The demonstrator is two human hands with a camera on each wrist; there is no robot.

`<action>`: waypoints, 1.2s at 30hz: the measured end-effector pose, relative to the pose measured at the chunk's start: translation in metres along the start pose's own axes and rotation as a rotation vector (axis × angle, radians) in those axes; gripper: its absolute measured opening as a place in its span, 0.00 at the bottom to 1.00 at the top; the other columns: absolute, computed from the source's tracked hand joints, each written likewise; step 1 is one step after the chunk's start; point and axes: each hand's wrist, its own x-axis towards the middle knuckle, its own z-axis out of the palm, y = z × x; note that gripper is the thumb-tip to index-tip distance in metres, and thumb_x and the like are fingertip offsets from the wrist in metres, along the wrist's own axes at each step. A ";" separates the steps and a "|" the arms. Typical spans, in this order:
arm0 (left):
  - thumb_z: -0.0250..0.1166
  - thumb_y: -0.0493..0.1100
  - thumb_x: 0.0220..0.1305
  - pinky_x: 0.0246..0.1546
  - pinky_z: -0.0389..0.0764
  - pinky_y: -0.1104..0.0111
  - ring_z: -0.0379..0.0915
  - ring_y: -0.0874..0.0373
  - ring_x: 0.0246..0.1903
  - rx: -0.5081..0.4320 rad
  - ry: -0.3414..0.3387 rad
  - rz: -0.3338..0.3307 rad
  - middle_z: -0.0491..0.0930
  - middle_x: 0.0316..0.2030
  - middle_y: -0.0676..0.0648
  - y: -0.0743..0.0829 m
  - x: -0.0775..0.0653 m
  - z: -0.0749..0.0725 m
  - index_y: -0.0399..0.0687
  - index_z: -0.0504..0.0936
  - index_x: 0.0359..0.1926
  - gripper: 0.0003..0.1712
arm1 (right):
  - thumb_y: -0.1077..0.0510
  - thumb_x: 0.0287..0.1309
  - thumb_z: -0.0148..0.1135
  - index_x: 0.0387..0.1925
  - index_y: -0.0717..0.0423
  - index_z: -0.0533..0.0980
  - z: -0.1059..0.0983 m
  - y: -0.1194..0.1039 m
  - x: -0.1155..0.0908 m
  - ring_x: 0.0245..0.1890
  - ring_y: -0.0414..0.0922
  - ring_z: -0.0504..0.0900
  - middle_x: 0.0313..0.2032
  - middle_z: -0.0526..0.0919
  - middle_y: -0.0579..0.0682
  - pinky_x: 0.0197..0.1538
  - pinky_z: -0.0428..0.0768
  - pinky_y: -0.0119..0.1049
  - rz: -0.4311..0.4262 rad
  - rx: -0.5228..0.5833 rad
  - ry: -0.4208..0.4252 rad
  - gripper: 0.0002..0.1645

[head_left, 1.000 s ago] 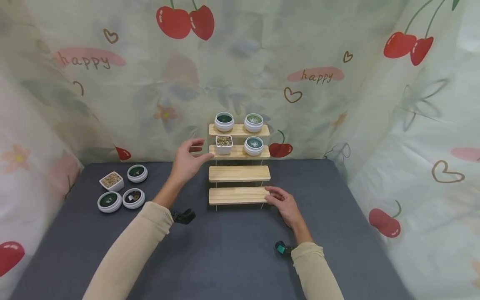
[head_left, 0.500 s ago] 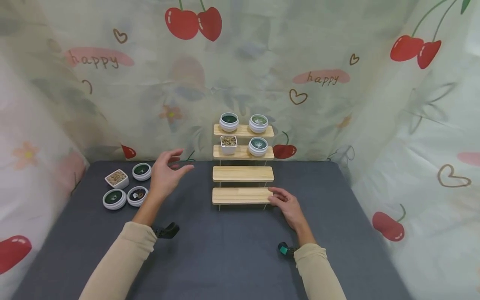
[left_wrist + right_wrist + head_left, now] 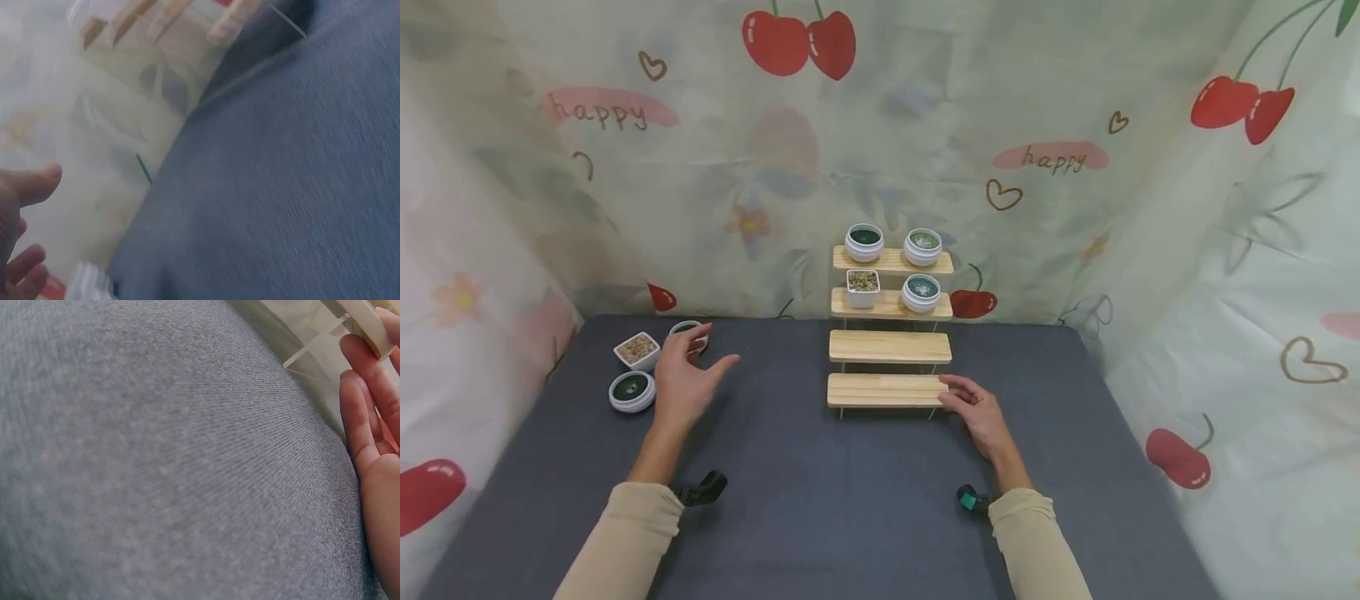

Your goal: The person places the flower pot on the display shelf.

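Note:
My left hand [image 3: 683, 383], thumb and fingers spread apart with nothing between them, hovers over the group of small pots at the left. There a square white pot of pebbles [image 3: 637, 350] and a round white pot with dark green inside [image 3: 632, 392] show beside it. Another round pot [image 3: 687, 329] is partly covered by the fingers. My right hand [image 3: 976, 412] pinches the right end of the lowest board of a four-step wooden display stand [image 3: 883, 390]; in the right wrist view, fingertips [image 3: 356, 350] lie under the board's edge [image 3: 369, 328].
Two round pots [image 3: 864, 242] [image 3: 922, 247] stand on the top board. A square pebble pot [image 3: 862, 287] and a round pot [image 3: 921, 292] stand on the second. The grey tabletop [image 3: 820, 500] meets a cherry-printed curtain [image 3: 737, 167] behind and at the sides.
My left hand has moved from beside the stand's second board leftward and down to the pots at the left, covering one of them. My right hand stays at the lowest board.

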 end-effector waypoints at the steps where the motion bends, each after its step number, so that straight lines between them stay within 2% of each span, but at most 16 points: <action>1: 0.78 0.43 0.57 0.64 0.73 0.47 0.72 0.39 0.60 0.017 0.024 0.003 0.73 0.60 0.36 -0.003 -0.002 -0.002 0.43 0.75 0.67 0.38 | 0.54 0.63 0.71 0.63 0.58 0.76 0.000 0.000 0.000 0.38 0.35 0.84 0.36 0.87 0.37 0.48 0.84 0.30 -0.002 0.000 0.003 0.29; 6: 0.79 0.41 0.55 0.65 0.67 0.44 0.68 0.37 0.61 0.080 0.121 0.007 0.73 0.60 0.33 -0.019 -0.012 -0.010 0.40 0.77 0.64 0.36 | 0.54 0.63 0.71 0.63 0.59 0.76 0.002 0.001 0.000 0.38 0.35 0.84 0.35 0.87 0.37 0.48 0.84 0.29 -0.009 -0.002 0.007 0.29; 10: 0.80 0.40 0.53 0.68 0.64 0.43 0.66 0.36 0.64 0.086 0.141 0.001 0.72 0.60 0.32 -0.027 -0.017 -0.012 0.37 0.78 0.62 0.35 | 0.54 0.63 0.71 0.64 0.59 0.76 0.001 0.000 0.001 0.37 0.35 0.84 0.35 0.87 0.37 0.48 0.84 0.29 -0.011 0.000 0.005 0.30; 16: 0.79 0.35 0.51 0.66 0.66 0.44 0.66 0.35 0.62 0.075 0.172 -0.014 0.72 0.59 0.30 -0.034 -0.023 -0.014 0.35 0.78 0.60 0.34 | 0.53 0.63 0.71 0.64 0.59 0.76 0.001 0.000 0.002 0.38 0.35 0.84 0.36 0.87 0.38 0.48 0.84 0.29 -0.007 0.008 -0.004 0.30; 20: 0.78 0.33 0.51 0.58 0.71 0.46 0.70 0.35 0.55 0.103 0.174 -0.032 0.74 0.57 0.30 -0.038 -0.024 -0.011 0.35 0.78 0.59 0.33 | 0.52 0.63 0.71 0.63 0.58 0.76 0.001 -0.001 0.000 0.38 0.36 0.84 0.36 0.86 0.38 0.48 0.84 0.30 0.007 -0.005 0.005 0.30; 23: 0.78 0.33 0.51 0.55 0.70 0.47 0.70 0.35 0.50 0.126 0.174 -0.041 0.75 0.57 0.30 -0.040 -0.025 -0.009 0.34 0.79 0.58 0.32 | 0.52 0.63 0.71 0.63 0.57 0.77 0.001 -0.001 -0.002 0.37 0.36 0.83 0.35 0.86 0.38 0.48 0.84 0.30 0.015 -0.015 0.017 0.29; 27: 0.77 0.33 0.50 0.60 0.65 0.45 0.69 0.33 0.53 0.141 0.175 -0.043 0.77 0.56 0.28 -0.041 -0.026 -0.006 0.32 0.78 0.58 0.33 | 0.54 0.62 0.72 0.62 0.58 0.78 0.002 0.000 -0.003 0.37 0.36 0.83 0.35 0.86 0.38 0.47 0.83 0.29 0.012 -0.002 0.030 0.28; 31: 0.78 0.34 0.50 0.64 0.61 0.44 0.68 0.30 0.57 0.184 0.164 -0.074 0.79 0.55 0.26 -0.039 -0.026 -0.005 0.31 0.78 0.60 0.35 | 0.54 0.62 0.72 0.62 0.59 0.77 0.003 0.000 -0.003 0.36 0.35 0.83 0.34 0.86 0.38 0.47 0.83 0.29 0.004 0.001 0.027 0.28; 36: 0.80 0.37 0.50 0.65 0.62 0.44 0.69 0.31 0.58 0.219 0.131 -0.110 0.80 0.57 0.28 -0.038 -0.024 -0.005 0.32 0.78 0.62 0.37 | 0.54 0.63 0.71 0.62 0.59 0.77 0.002 0.000 -0.002 0.36 0.35 0.83 0.35 0.87 0.38 0.47 0.83 0.29 -0.008 -0.003 0.027 0.28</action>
